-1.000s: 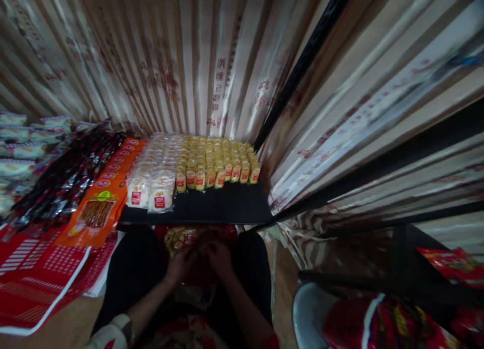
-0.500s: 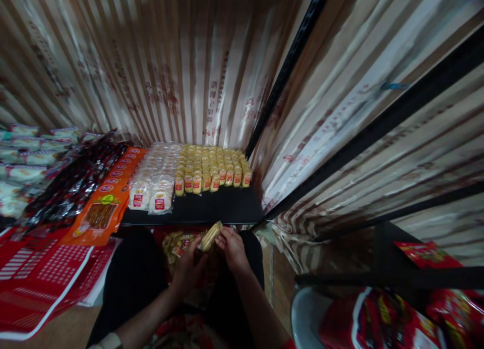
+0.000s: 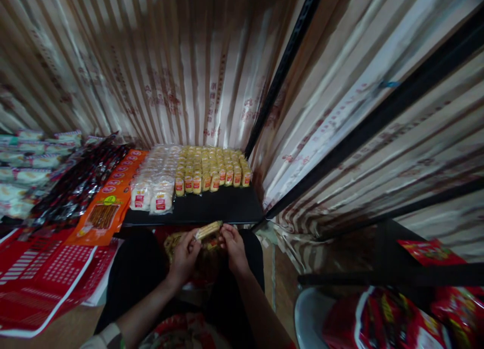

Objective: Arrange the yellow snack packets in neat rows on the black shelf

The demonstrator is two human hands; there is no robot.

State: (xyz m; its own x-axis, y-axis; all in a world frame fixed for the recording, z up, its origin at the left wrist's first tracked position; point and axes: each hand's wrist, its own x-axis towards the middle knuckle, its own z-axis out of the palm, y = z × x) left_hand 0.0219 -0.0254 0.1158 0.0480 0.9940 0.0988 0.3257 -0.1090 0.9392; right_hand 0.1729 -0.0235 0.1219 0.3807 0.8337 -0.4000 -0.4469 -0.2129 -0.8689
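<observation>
A small yellow wrapped snack pack (image 3: pixel 208 230) is held level between my two hands, just in front of the black shelf's edge. My left hand (image 3: pixel 185 255) pinches its left end, and my right hand (image 3: pixel 233 245) has its fingers closed at the right end. Below, between my knees, an opened red bag (image 3: pixel 161 234) holds more yellow snack packs (image 3: pixel 172 243), partly covered by my hands. On the black shelf (image 3: pixel 212 207) stand tight rows of similar yellow packs (image 3: pixel 215 180) with red labels.
Left of the rows lie white round cracker packs (image 3: pixel 161 200), an orange snack bag (image 3: pixel 104 215), dark shiny packets (image 3: pixel 75 187) and white packets (image 3: pixel 30 175). A red printed sheet (image 3: pixel 49 273) hangs lower left. Black frame bars (image 3: pixel 363 122) cross the right; a tub (image 3: pixel 312 313) holds red packages.
The yellow pack has turned from a steep tilt to nearly level. My left hand has shifted to its left end, and the right keeps hold of the other end.
</observation>
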